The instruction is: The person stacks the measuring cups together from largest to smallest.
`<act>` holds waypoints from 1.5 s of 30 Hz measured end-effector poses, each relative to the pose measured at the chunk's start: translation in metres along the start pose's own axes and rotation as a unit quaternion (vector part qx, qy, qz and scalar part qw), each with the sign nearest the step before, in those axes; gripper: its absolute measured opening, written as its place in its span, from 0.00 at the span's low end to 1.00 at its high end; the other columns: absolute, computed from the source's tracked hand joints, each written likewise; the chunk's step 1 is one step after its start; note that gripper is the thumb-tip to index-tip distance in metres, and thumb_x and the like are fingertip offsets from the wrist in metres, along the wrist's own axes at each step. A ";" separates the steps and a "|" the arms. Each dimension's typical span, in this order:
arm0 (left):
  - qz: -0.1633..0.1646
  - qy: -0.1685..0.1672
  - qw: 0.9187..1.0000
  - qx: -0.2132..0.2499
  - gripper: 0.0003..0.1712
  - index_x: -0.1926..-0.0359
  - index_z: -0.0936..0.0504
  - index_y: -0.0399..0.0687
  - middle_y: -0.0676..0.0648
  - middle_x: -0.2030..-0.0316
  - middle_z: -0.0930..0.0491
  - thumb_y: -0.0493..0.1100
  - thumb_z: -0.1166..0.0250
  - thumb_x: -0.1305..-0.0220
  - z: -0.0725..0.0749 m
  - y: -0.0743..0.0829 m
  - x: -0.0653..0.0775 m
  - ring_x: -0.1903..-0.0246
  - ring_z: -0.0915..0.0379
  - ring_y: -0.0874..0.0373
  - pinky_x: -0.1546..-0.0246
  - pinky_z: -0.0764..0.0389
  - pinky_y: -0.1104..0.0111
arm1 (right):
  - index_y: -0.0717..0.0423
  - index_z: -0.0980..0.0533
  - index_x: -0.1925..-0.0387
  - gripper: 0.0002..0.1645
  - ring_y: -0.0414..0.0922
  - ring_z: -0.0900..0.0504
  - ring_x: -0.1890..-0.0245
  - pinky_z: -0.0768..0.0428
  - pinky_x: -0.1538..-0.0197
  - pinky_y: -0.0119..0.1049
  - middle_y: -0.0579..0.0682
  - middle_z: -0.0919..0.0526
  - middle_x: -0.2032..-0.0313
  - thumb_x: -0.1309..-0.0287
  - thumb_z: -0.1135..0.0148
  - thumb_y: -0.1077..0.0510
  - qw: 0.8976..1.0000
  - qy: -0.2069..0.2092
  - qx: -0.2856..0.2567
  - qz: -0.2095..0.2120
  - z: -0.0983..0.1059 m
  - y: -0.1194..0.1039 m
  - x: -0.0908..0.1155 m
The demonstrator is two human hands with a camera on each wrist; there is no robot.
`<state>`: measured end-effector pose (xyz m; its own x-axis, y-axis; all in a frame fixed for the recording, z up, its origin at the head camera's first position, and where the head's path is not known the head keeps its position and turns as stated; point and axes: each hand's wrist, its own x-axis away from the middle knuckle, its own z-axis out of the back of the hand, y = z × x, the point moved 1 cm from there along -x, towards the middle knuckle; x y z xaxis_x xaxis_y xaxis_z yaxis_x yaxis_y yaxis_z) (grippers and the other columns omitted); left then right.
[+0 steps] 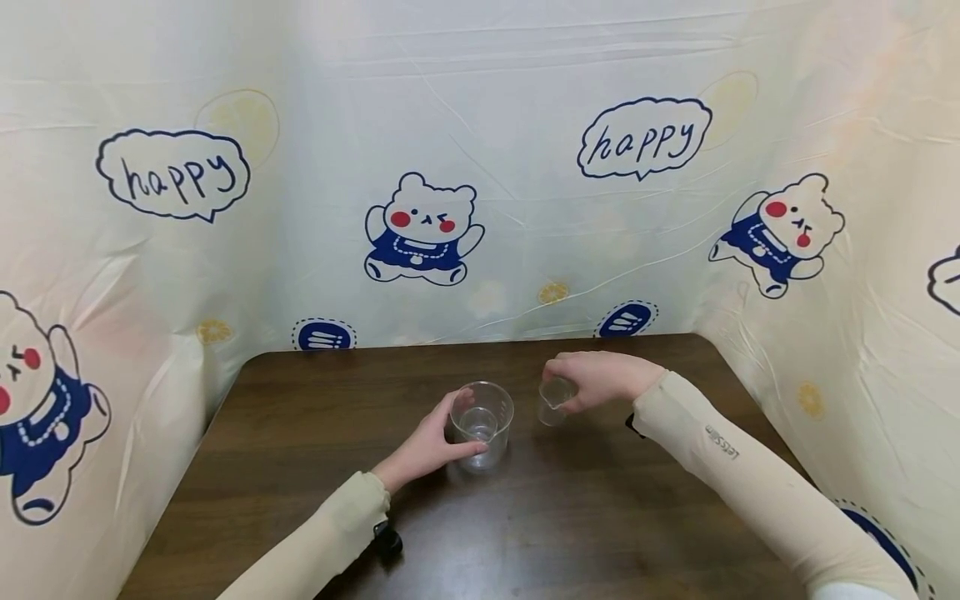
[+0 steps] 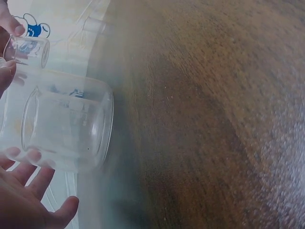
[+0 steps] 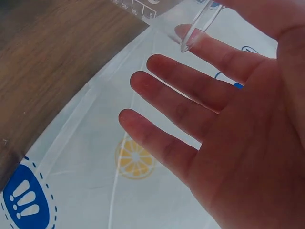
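My left hand [image 1: 435, 442] grips a large clear glass beaker [image 1: 498, 446] on the wooden table, thumb at the near side and fingertips behind the glass. Nested inside it stands a smaller beaker [image 2: 64, 121], its rim below the big one's. To the right, my right hand [image 1: 603, 379] pinches a small clear beaker [image 1: 551, 408] by the rim between thumb and index finger. That beaker is roughly upright, raised above the tabletop in the left wrist view. The other right fingers [image 3: 176, 112] extend free of the glass.
The dark wooden table [image 1: 315, 442] has its far edge just beyond the hands. A pale printed curtain [image 1: 517, 250] with bears and speech bubbles hangs around its back and sides. A black strap piece [image 1: 388, 540] shows under the left wrist.
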<state>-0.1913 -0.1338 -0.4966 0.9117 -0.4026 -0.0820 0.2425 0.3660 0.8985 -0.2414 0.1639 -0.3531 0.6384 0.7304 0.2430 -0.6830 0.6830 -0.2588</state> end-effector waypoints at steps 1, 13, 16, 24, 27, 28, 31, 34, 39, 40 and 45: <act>0.000 0.000 1.000 0.000 0.54 0.21 0.40 0.48 0.45 0.28 0.30 0.50 0.19 0.42 0.000 0.000 0.000 0.27 0.37 0.49 0.28 0.37 0.48 | 0.51 0.19 0.48 0.20 0.41 0.23 0.61 0.20 0.53 0.40 0.46 0.18 0.54 0.41 0.26 0.54 1.000 -0.002 0.002 0.000 0.001 -0.001 0.000; 0.004 0.003 1.000 0.005 0.54 0.22 0.39 0.49 0.46 0.28 0.30 0.50 0.19 0.43 0.001 0.000 0.000 0.27 0.37 0.50 0.28 0.37 0.49 | 0.51 0.20 0.46 0.21 0.42 0.20 0.57 0.19 0.49 0.42 0.46 0.18 0.52 0.40 0.26 0.54 1.000 0.008 -0.006 0.008 0.015 -0.013 -0.006; 0.004 0.003 1.000 0.007 0.54 0.22 0.39 0.49 0.46 0.28 0.30 0.50 0.19 0.42 0.001 -0.001 0.000 0.27 0.37 0.50 0.27 0.38 0.49 | 0.51 0.20 0.46 0.21 0.42 0.19 0.56 0.18 0.48 0.42 0.46 0.18 0.52 0.40 0.26 0.54 1.000 0.013 0.000 0.015 0.018 -0.018 -0.010; 0.008 0.001 1.000 0.005 0.53 0.21 0.40 0.49 0.46 0.28 0.31 0.51 0.20 0.41 0.002 -0.003 0.001 0.27 0.37 0.50 0.28 0.37 0.47 | 0.51 0.21 0.44 0.22 0.44 0.19 0.55 0.18 0.47 0.43 0.48 0.18 0.51 0.38 0.26 0.53 1.000 0.012 0.011 0.022 0.029 -0.034 -0.018; 0.007 -0.001 1.000 0.006 0.54 0.21 0.41 0.48 0.45 0.27 0.31 0.51 0.20 0.41 0.002 -0.003 0.000 0.27 0.37 0.50 0.28 0.37 0.47 | 0.52 0.20 0.44 0.22 0.44 0.19 0.56 0.17 0.48 0.42 0.49 0.17 0.51 0.38 0.26 0.53 0.999 0.011 0.009 0.030 0.033 -0.041 -0.020; 0.006 -0.001 1.000 0.008 0.55 0.21 0.41 0.48 0.45 0.27 0.31 0.50 0.20 0.41 0.002 -0.003 0.000 0.27 0.37 0.50 0.28 0.37 0.47 | 0.53 0.20 0.44 0.22 0.44 0.19 0.56 0.17 0.49 0.41 0.49 0.17 0.51 0.38 0.26 0.54 0.999 0.011 0.010 0.032 0.033 -0.043 -0.022; 0.004 -0.002 1.000 0.010 0.54 0.21 0.41 0.47 0.45 0.27 0.31 0.50 0.20 0.41 0.002 -0.004 -0.001 0.27 0.37 0.50 0.29 0.37 0.47 | 0.53 0.20 0.44 0.22 0.44 0.20 0.58 0.17 0.51 0.40 0.49 0.17 0.52 0.38 0.26 0.54 0.999 0.009 0.010 0.036 0.035 -0.048 -0.026; 0.003 -0.004 1.000 0.009 0.54 0.21 0.41 0.48 0.45 0.27 0.31 0.50 0.20 0.40 0.002 -0.004 -0.001 0.27 0.37 0.50 0.29 0.36 0.47 | 0.53 0.20 0.45 0.22 0.43 0.21 0.59 0.18 0.52 0.40 0.48 0.17 0.53 0.38 0.26 0.53 0.999 0.008 0.017 0.043 0.035 -0.052 -0.032; 0.005 -0.006 1.000 0.009 0.54 0.21 0.41 0.49 0.45 0.27 0.32 0.50 0.20 0.40 0.002 -0.002 0.000 0.27 0.37 0.49 0.29 0.36 0.47 | 0.54 0.20 0.45 0.22 0.44 0.21 0.60 0.18 0.53 0.40 0.50 0.17 0.52 0.38 0.26 0.53 0.998 0.005 0.021 0.052 0.034 -0.057 -0.041; 0.005 -0.007 1.000 0.009 0.54 0.21 0.41 0.50 0.45 0.26 0.32 0.50 0.20 0.40 0.002 -0.001 0.000 0.27 0.37 0.49 0.29 0.36 0.47 | 0.54 0.20 0.45 0.22 0.45 0.20 0.59 0.18 0.52 0.40 0.50 0.16 0.52 0.38 0.26 0.53 0.998 0.003 0.017 0.053 0.033 -0.058 -0.043; 0.005 -0.007 1.000 0.009 0.53 0.21 0.41 0.51 0.46 0.26 0.32 0.50 0.21 0.40 0.001 0.000 0.000 0.27 0.37 0.49 0.30 0.35 0.46 | 0.54 0.20 0.44 0.22 0.46 0.19 0.56 0.17 0.49 0.40 0.50 0.16 0.51 0.38 0.26 0.54 0.998 -0.001 0.010 0.063 0.029 -0.060 -0.051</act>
<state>-0.1918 -0.1347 -0.4963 0.9091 -0.4113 -0.0664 0.2268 0.3547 0.9070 -0.2430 0.0853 -0.3228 0.5469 0.8101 0.2111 -0.7647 0.5860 -0.2678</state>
